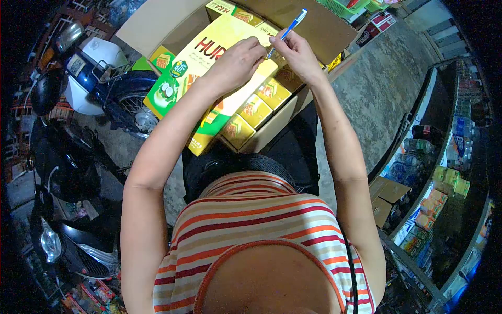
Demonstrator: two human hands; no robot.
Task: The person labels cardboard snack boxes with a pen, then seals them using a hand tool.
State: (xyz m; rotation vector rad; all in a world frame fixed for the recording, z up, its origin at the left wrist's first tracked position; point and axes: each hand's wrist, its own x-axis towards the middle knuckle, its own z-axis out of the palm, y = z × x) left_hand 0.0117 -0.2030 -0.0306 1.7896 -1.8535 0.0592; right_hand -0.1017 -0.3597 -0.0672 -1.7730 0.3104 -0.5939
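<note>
A large yellow-and-green cake box [183, 57] marked HURA lies tilted across an open cardboard carton [272, 128]. My left hand [238, 63] is on top of this box, with its fingers curled together at the box's right end. My right hand [298, 55] pinches a blue-and-white pen [295, 23]. The pen slants, and its lower end is close to my left fingertips at the box end. Smaller yellow boxes [254, 110] stand in the carton below my hands.
Parked motorbikes [125, 97] stand on the left. Shelves [418, 209] with bottles and packets run along the right. A green basket [342, 9] and a dark red case [375, 29] are behind the carton. Patchy concrete floor [371, 89] shows between carton and shelves.
</note>
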